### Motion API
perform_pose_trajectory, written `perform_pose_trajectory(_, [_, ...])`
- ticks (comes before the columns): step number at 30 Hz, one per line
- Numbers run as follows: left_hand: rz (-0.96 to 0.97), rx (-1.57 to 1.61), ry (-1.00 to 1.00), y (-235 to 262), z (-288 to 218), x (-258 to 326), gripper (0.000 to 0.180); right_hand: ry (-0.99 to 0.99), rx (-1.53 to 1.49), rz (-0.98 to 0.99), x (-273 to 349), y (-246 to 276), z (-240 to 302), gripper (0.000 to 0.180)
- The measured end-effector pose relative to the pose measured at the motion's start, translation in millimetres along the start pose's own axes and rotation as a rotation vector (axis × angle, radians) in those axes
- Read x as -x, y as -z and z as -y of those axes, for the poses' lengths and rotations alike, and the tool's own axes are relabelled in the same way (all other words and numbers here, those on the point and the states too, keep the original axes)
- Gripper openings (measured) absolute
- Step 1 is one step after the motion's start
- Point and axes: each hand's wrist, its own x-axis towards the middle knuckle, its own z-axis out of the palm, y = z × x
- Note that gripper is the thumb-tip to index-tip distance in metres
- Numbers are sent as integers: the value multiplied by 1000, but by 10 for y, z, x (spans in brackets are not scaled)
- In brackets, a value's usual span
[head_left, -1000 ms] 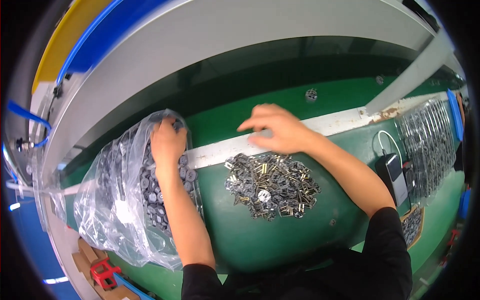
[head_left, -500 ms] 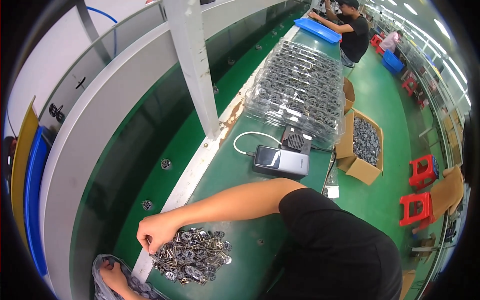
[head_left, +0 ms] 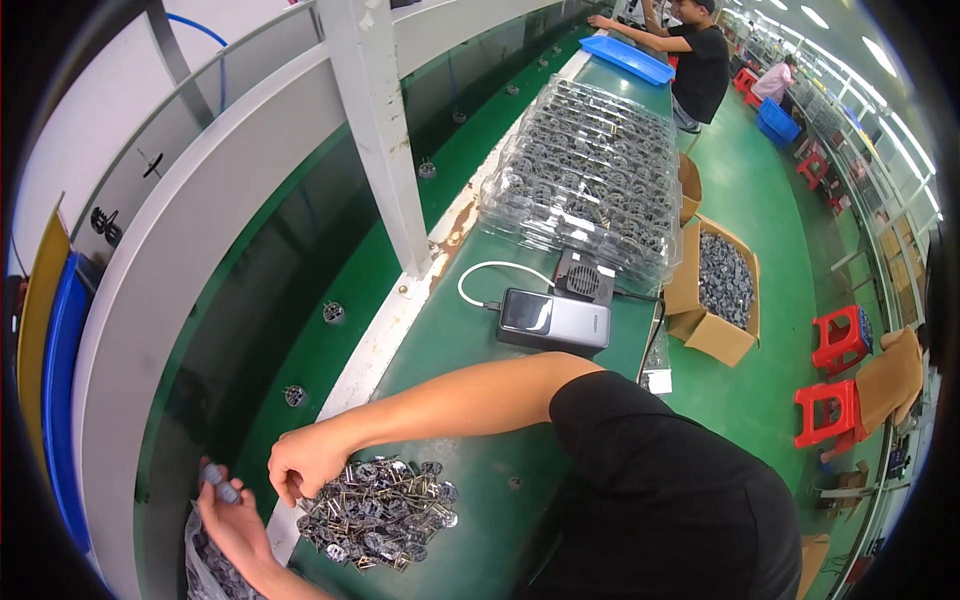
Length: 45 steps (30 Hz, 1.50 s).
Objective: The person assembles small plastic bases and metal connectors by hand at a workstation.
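Above a clear plastic bag (head_left: 201, 562) at the lower left, my left hand (head_left: 235, 528) is raised with its palm up. A few small round grey plastic pieces (head_left: 222, 488) sit between its thumb and fingers. More of these pieces show inside the bag. My right arm reaches across the green bench, and my right hand (head_left: 306, 462) is closed at the left edge of a heap of small round parts with metal pins (head_left: 385, 515). Its fingertips point down and the back of the hand hides whatever they grip.
A conveyor with a green belt (head_left: 318, 365) runs along the left, carrying spaced parts. A white post (head_left: 375, 140) rises beside it. On the bench are a power bank (head_left: 553, 320), a small fan (head_left: 583, 278) and stacked clear trays (head_left: 590, 180). An open carton (head_left: 715, 335) stands right; a co-worker (head_left: 700, 70) sits beyond.
My left hand has come up out of the bag with grey plastic pieces in it. The right hand stays almost in place beside the heap. The co-worker's arm has stretched further toward the belt.
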Motion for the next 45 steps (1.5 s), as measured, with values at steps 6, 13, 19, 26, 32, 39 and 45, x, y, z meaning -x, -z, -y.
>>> perform_pose_trajectory(6, [-151,-474,-80,-273,365,-18,34,-33,-223,-67,43,12,18,26])
perform_pose_trajectory(13, [-58,-1141,-285,-391,489,-49,32,-221,-438,-185,190,369,82,20])
perform_pose_trajectory(19, [-110,-1212,-427,-319,531,-9,31,-281,-235,33,161,408,199,21])
perform_pose_trajectory(26, [-75,-1238,-403,-384,570,-3,28,-63,160,25,201,279,201,26])
perform_pose_trajectory(32, [-77,-1233,-407,-382,615,-4,26,153,435,-104,207,200,201,30])
perform_pose_trajectory(39, [-24,-1192,-395,-381,609,-39,27,-46,149,-150,175,160,266,15])
perform_pose_trajectory(45, [-22,-1227,-410,-371,611,-35,26,14,280,-222,199,278,141,13])
